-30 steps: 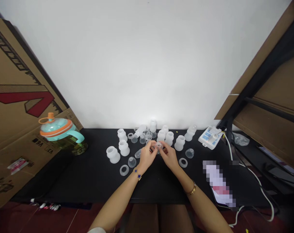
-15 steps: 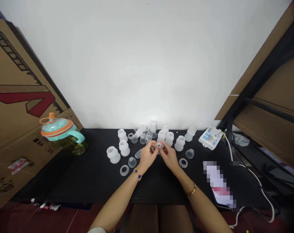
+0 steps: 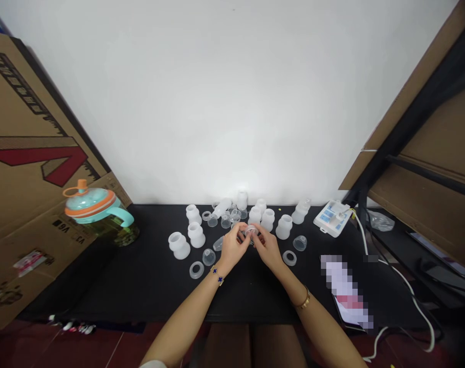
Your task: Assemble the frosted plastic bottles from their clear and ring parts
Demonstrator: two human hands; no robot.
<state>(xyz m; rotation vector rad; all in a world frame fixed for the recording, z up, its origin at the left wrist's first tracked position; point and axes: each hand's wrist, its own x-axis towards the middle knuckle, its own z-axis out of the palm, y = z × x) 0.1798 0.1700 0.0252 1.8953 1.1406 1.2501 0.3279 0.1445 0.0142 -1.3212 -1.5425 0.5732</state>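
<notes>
Between my left hand (image 3: 234,245) and my right hand (image 3: 268,249) is a small translucent ring-like piece (image 3: 251,229), pinched by the fingers of both. White bottles without caps, such as this one (image 3: 179,245), stand left of my hands, and several more, including one at the right (image 3: 284,226), stand behind and beside them. A clear dome cap (image 3: 208,257) and a translucent ring (image 3: 196,270) lie by my left forearm. To the right of my right hand are another ring (image 3: 289,257) and a clear cap (image 3: 300,243).
On the black table (image 3: 140,286), a large teal and orange jug (image 3: 100,212) stands at the left by a cardboard box (image 3: 28,168). A white box (image 3: 333,218), a phone with a blurred screen (image 3: 347,294) and a white cable (image 3: 404,281) are at the right.
The view has shifted very slightly. Both hands stay in the same place around the small piece, with hardly any finger movement visible.
</notes>
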